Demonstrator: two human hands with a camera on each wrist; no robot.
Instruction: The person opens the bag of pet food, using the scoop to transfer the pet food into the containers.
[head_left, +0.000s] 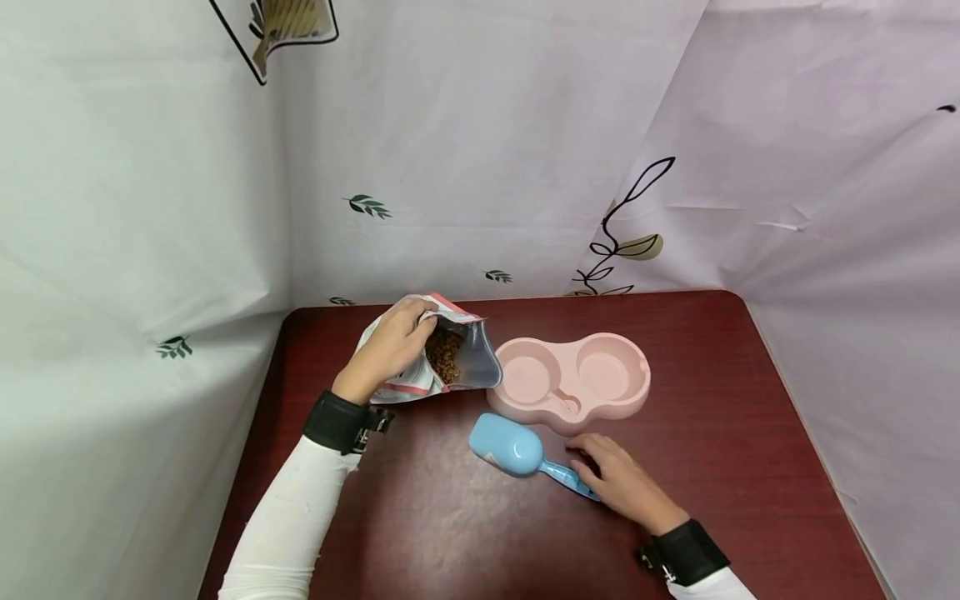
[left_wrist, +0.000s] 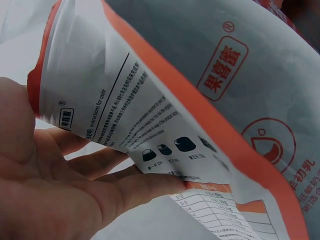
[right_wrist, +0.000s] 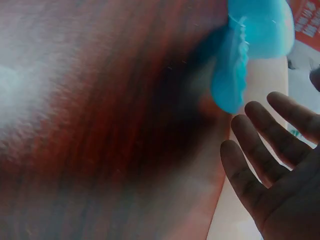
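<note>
On a dark red table (head_left: 420, 517), taking the light-blue scoop (head_left: 513, 446) as the centre of my clock face, I see an opened printed bag (head_left: 474, 360) at eleven o'clock, tipped so that its silver-lined mouth faces about four o'clock and shows brown pellets (head_left: 444, 354) inside. The person's left hand (head_left: 393, 342) grips the bag's upper edge; through the left wrist camera I make out fingers against its white, orange-trimmed side, which carries small text and a chart (left_wrist: 215, 205). A pink two-well dish (head_left: 566, 375) sits at half past one, right by the bag's mouth. The scoop's handle (head_left: 558, 472) points to four o'clock, where the right hand (head_left: 618, 477) is wide, fingers apart and nearly straight, close to the handle; I cannot tell whether it touches. Both arms wear black straps (head_left: 336, 422) and white sleeves (head_left: 288, 517). Beyond the table, at twelve o'clock, hangs a pale cloth (head_left: 465, 150) printed with leaves.
</note>
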